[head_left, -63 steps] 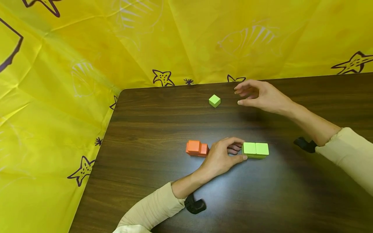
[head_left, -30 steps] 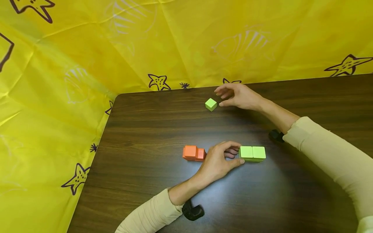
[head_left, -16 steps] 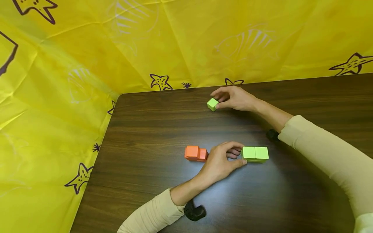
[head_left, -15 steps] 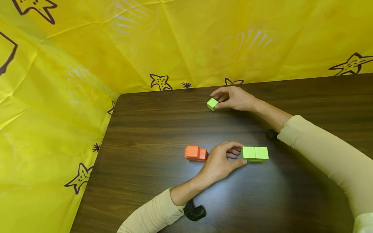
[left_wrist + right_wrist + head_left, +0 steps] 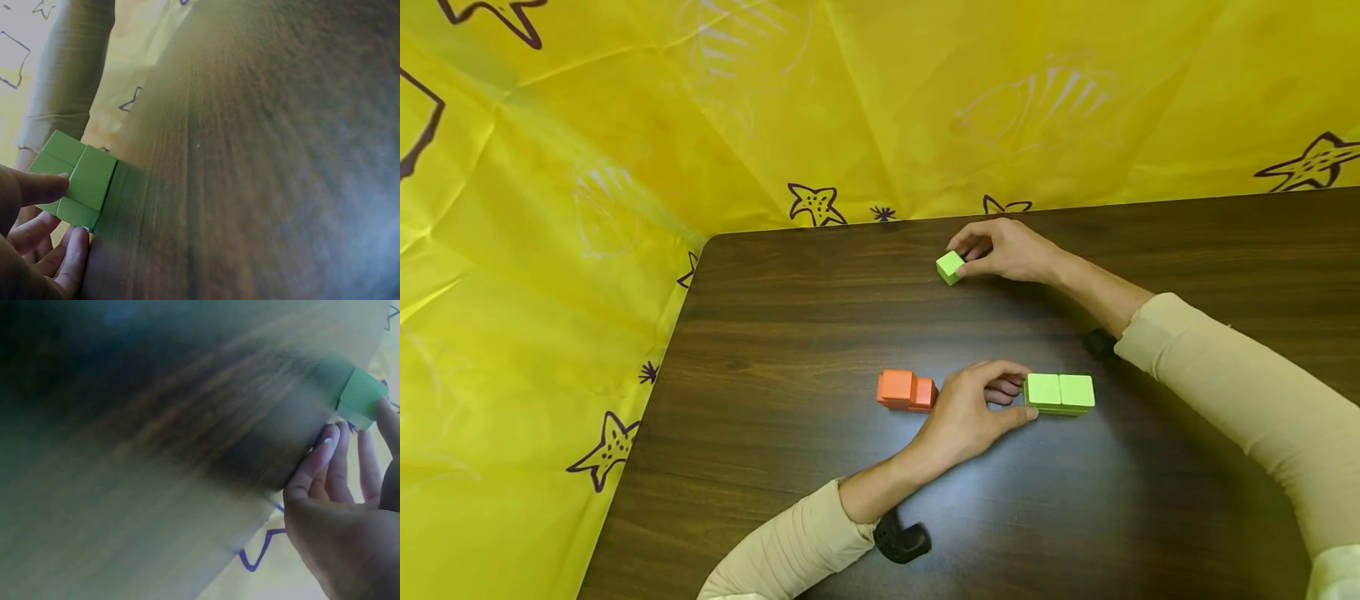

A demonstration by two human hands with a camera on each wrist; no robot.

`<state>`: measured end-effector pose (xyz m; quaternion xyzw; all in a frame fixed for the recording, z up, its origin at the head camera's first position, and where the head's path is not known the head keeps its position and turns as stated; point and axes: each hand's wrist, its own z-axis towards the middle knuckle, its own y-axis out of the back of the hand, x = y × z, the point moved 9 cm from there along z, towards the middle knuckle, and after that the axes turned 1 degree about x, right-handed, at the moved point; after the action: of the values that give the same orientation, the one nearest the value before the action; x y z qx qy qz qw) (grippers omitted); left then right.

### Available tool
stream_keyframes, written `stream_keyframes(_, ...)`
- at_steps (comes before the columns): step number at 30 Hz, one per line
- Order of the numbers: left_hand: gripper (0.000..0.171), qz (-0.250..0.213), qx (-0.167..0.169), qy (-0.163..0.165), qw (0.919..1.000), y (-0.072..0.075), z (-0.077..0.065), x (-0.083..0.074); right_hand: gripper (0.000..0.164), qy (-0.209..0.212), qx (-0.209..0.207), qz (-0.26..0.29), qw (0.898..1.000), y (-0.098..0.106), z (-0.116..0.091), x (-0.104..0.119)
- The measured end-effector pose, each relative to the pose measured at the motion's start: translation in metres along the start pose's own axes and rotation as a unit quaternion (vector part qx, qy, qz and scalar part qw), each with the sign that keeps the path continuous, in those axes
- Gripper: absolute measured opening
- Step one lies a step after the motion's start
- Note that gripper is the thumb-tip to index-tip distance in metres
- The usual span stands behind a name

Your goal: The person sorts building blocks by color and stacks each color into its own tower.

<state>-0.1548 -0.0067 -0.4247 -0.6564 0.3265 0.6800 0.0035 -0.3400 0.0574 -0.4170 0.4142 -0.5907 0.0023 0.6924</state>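
Observation:
At the far part of the table, my right hand [image 5: 1011,252] pinches a light green cube [image 5: 950,267] between thumb and fingers. In the right wrist view the thumb lies against that cube [image 5: 361,400], with the other fingers below it. Nearer the front, my left hand [image 5: 966,412] grips the left end of a stack of light green blocks [image 5: 1060,392], two side by side on top. The left wrist view shows the thumb on one face of the green stack [image 5: 87,178] and fingertips at its lower edge.
Several orange blocks [image 5: 897,388], stacked in a stepped shape, stand just left of my left hand. The dark wooden table [image 5: 790,333] ends at a yellow cloth [image 5: 880,108] printed with starfish and fish along the back and left.
My right hand has moved left to the single green cube and closed its thumb and fingers on it. The left hand keeps its grip on the green stack. The head view has shifted slightly.

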Motion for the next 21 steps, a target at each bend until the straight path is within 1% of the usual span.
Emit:
stream_keyframes(3, 0.036, 0.0, 0.0, -0.003, 1.0, 0.0, 0.001, -0.001, 0.037, 0.001, 0.001, -0.008, 1.0, 0.0, 0.001, 0.0)
stream_keyframes(13, 0.037, -0.001, -0.001, -0.003, 1.0, 0.001, -0.001, 0.0, 0.033, -0.002, -0.009, -0.009, 1.0, 0.0, 0.0, 0.001)
stream_keyframes(21, 0.036, 0.001, 0.0, -0.006, 1.0, 0.001, 0.0, 0.0, 0.033, -0.005, -0.022, 0.005, 1.0, 0.009, -0.01, 0.003)
